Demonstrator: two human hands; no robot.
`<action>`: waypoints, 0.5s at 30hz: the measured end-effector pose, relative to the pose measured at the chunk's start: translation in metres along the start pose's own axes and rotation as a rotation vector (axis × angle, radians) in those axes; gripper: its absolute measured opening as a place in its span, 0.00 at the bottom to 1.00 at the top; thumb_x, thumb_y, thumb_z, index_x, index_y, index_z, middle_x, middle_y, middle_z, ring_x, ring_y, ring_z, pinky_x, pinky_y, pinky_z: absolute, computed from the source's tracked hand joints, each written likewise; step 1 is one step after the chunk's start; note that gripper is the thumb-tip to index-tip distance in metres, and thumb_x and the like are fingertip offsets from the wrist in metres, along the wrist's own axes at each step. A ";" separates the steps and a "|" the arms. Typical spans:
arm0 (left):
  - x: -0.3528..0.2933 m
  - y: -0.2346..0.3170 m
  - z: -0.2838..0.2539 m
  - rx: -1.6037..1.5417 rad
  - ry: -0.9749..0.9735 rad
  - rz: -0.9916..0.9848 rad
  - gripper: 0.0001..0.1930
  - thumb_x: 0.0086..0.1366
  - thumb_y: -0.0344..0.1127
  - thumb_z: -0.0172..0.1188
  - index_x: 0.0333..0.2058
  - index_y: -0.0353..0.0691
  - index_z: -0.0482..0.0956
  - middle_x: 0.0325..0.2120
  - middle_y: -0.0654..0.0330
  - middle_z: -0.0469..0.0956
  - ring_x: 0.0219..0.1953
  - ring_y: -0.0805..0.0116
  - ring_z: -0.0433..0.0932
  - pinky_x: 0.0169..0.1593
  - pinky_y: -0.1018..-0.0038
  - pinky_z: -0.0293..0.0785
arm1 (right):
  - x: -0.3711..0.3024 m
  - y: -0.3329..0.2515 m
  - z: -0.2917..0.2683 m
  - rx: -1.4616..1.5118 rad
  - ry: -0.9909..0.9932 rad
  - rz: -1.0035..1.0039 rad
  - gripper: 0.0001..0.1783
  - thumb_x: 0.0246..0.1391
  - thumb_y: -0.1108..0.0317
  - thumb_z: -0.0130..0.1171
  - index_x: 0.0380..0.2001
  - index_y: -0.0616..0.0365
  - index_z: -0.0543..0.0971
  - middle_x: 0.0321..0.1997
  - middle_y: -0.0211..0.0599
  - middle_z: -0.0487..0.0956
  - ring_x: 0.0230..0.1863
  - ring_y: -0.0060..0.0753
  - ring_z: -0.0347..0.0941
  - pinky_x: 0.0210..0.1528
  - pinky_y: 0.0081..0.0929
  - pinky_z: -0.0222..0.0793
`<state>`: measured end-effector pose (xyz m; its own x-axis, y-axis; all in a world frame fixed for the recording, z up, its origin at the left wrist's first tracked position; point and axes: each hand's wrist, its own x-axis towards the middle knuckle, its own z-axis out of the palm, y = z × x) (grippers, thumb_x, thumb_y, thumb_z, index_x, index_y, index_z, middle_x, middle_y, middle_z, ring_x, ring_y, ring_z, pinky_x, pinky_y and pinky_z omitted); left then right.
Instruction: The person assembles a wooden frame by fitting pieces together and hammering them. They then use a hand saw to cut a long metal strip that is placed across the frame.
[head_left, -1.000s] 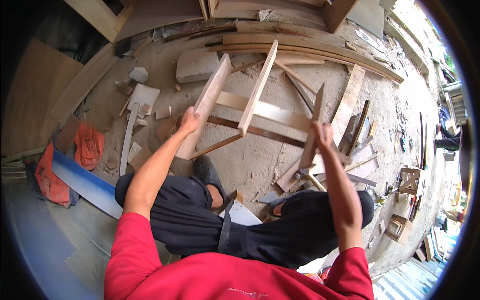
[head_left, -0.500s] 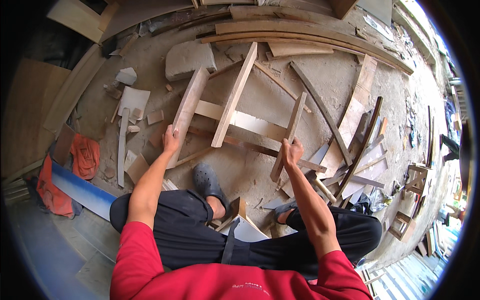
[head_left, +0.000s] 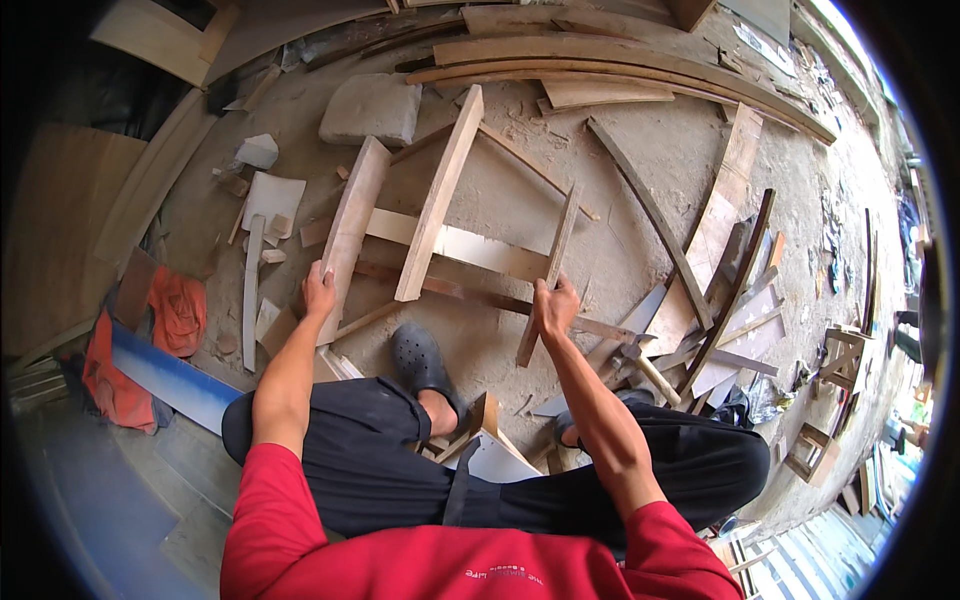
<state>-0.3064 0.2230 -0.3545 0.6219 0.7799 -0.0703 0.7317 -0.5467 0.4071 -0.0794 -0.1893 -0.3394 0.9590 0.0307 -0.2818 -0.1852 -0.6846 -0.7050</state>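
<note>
A wooden frame (head_left: 515, 257) hangs tilted between my two hands, in front of my knees. It has three roughly parallel boards, joined by a pale crosspiece. My left hand (head_left: 319, 293) is closed round the near part of its wide left board (head_left: 357, 195). With closed fingers, my right hand (head_left: 556, 303) grips the narrower right board (head_left: 563, 232). Between them stands the middle board (head_left: 440, 195), touched by neither hand. A long brown strip (head_left: 480, 297) runs behind the frame; whether it is joined to it I cannot tell.
A pale stone block (head_left: 371, 108) lies beyond the frame. Long planks (head_left: 600, 52) are stacked at the back. Offcuts and a wooden-handled tool like a hammer (head_left: 660, 382) lie to the right. Orange cloth (head_left: 178, 312) is at left. My grey clog (head_left: 425, 360) stands close below the frame.
Both hands have shifted left together, carrying the wooden frame with them. The right board has turned and now shows more of its narrow edge. Both grips stay closed.
</note>
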 end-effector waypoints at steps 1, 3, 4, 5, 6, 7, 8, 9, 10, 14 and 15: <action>-0.002 -0.005 0.000 0.020 0.017 -0.016 0.18 0.64 0.40 0.54 0.51 0.41 0.71 0.43 0.43 0.77 0.47 0.40 0.74 0.51 0.54 0.67 | -0.002 -0.007 0.002 0.075 -0.010 0.014 0.29 0.45 0.59 0.58 0.54 0.52 0.76 0.29 0.55 0.80 0.31 0.54 0.78 0.39 0.45 0.72; -0.005 -0.011 0.002 0.020 0.050 -0.061 0.17 0.64 0.39 0.55 0.50 0.41 0.71 0.43 0.44 0.77 0.47 0.41 0.74 0.51 0.54 0.67 | 0.006 -0.021 0.010 0.010 -0.029 -0.051 0.29 0.45 0.58 0.57 0.54 0.52 0.75 0.29 0.56 0.80 0.32 0.56 0.78 0.39 0.46 0.71; -0.011 -0.018 0.004 0.005 0.049 -0.092 0.17 0.63 0.39 0.55 0.49 0.41 0.72 0.42 0.44 0.78 0.47 0.41 0.74 0.51 0.54 0.67 | 0.007 -0.022 0.012 -0.035 -0.038 -0.065 0.29 0.45 0.58 0.57 0.54 0.52 0.75 0.29 0.56 0.80 0.32 0.57 0.77 0.39 0.46 0.71; -0.008 -0.019 0.004 -0.010 0.064 -0.114 0.17 0.63 0.38 0.56 0.49 0.41 0.72 0.42 0.45 0.78 0.47 0.41 0.74 0.51 0.55 0.67 | 0.017 -0.028 0.013 -0.046 -0.072 -0.074 0.29 0.46 0.57 0.57 0.54 0.53 0.75 0.29 0.56 0.80 0.33 0.58 0.77 0.40 0.47 0.71; -0.009 -0.024 0.005 -0.007 0.050 -0.145 0.16 0.63 0.38 0.56 0.48 0.41 0.72 0.42 0.45 0.78 0.47 0.41 0.74 0.51 0.55 0.68 | 0.021 -0.031 0.015 -0.058 -0.110 -0.078 0.30 0.46 0.57 0.56 0.54 0.55 0.74 0.30 0.57 0.80 0.33 0.59 0.77 0.40 0.47 0.72; -0.011 -0.029 0.006 -0.001 0.036 -0.174 0.16 0.62 0.38 0.57 0.48 0.41 0.73 0.42 0.46 0.78 0.47 0.41 0.74 0.51 0.55 0.68 | 0.020 -0.029 0.018 -0.037 -0.124 -0.066 0.30 0.46 0.56 0.57 0.54 0.56 0.74 0.32 0.58 0.79 0.36 0.60 0.77 0.42 0.47 0.71; -0.004 -0.024 0.007 -0.003 0.034 -0.193 0.16 0.62 0.37 0.57 0.47 0.41 0.73 0.42 0.47 0.78 0.47 0.41 0.74 0.51 0.55 0.68 | 0.025 -0.029 0.022 -0.008 -0.124 -0.064 0.30 0.47 0.56 0.57 0.54 0.57 0.74 0.34 0.59 0.79 0.38 0.60 0.77 0.44 0.47 0.71; 0.000 -0.018 0.007 -0.029 0.012 -0.223 0.16 0.61 0.36 0.57 0.47 0.39 0.73 0.43 0.44 0.77 0.48 0.42 0.74 0.51 0.55 0.67 | 0.031 -0.028 0.023 0.020 -0.124 -0.062 0.30 0.48 0.56 0.57 0.54 0.58 0.73 0.36 0.60 0.79 0.40 0.61 0.77 0.45 0.47 0.71; -0.001 -0.017 0.011 0.018 0.000 -0.257 0.16 0.61 0.36 0.57 0.47 0.37 0.73 0.44 0.43 0.77 0.49 0.42 0.74 0.52 0.55 0.67 | 0.029 -0.022 0.023 0.040 -0.136 -0.090 0.30 0.49 0.56 0.57 0.55 0.59 0.73 0.39 0.61 0.79 0.43 0.61 0.76 0.48 0.46 0.70; 0.012 -0.034 0.018 0.059 0.089 -0.337 0.22 0.61 0.40 0.57 0.49 0.30 0.70 0.49 0.39 0.72 0.52 0.41 0.70 0.56 0.55 0.65 | 0.032 0.000 0.014 0.359 -0.388 -0.112 0.34 0.56 0.51 0.56 0.55 0.71 0.70 0.52 0.58 0.76 0.57 0.49 0.71 0.60 0.33 0.63; 0.009 -0.017 0.028 0.049 0.190 -0.297 0.23 0.61 0.41 0.57 0.50 0.30 0.70 0.51 0.39 0.71 0.53 0.41 0.69 0.57 0.55 0.64 | 0.045 0.028 0.010 0.455 -0.408 -0.088 0.33 0.56 0.50 0.56 0.54 0.69 0.71 0.51 0.57 0.77 0.55 0.48 0.73 0.58 0.32 0.65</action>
<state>-0.3055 0.2306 -0.3880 0.3207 0.9472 -0.0062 0.8879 -0.2983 0.3502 -0.0435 -0.1992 -0.3783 0.8321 0.4105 -0.3731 -0.2685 -0.2905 -0.9184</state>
